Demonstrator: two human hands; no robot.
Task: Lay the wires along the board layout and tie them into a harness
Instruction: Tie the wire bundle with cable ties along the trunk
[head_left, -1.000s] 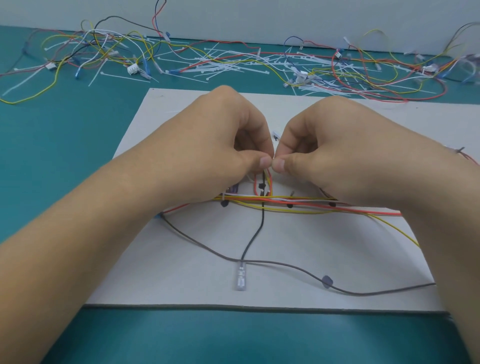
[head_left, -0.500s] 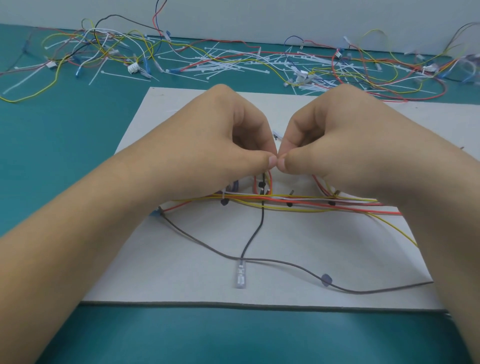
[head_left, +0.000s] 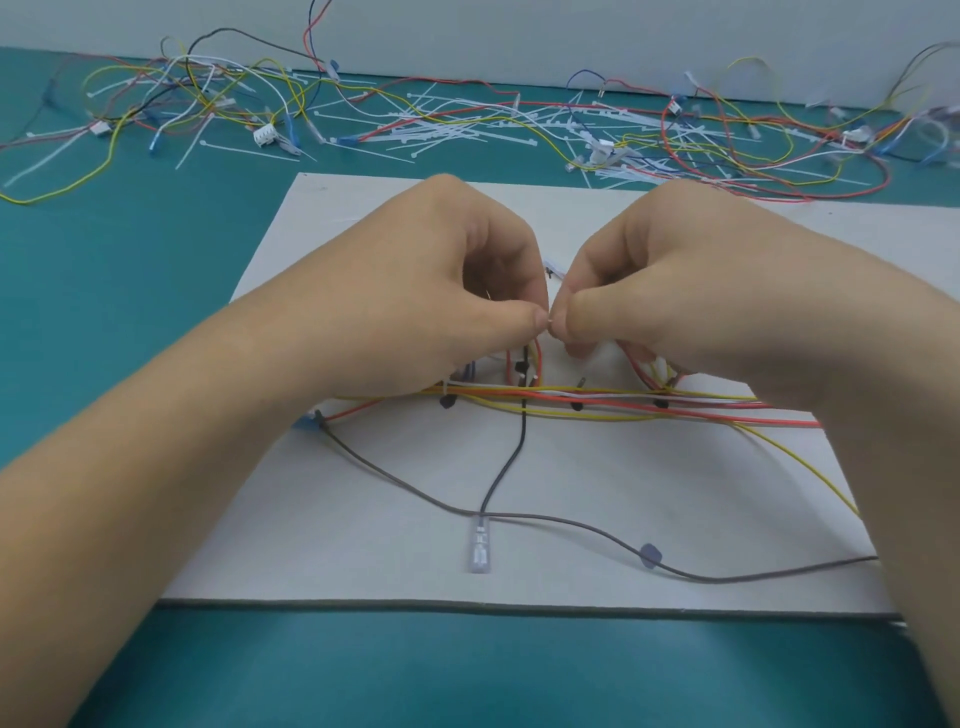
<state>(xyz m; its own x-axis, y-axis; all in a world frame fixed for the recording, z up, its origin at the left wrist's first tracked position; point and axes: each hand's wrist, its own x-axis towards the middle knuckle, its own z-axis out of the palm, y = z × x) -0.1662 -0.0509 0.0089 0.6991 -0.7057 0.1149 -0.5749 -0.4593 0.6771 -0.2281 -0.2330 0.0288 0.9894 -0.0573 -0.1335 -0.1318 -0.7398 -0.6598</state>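
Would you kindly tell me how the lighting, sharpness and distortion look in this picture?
Head view: soft, even light, faint shadows under the left hand and right hand; wide-angle stretch enlarges the forearms; the white tie they pinch is tiny and blurred.

Bright even light, faint shadows, wide-angle edge bending, slight softness.

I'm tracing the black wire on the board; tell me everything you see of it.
The black wire is thin, plastic-coated. It emerges below the left hand and right hand, crosses the red, yellow and white bundle, curves toward the near edge and ends in a clear-sleeved terminal lying on the board. A grey wire crosses it there.
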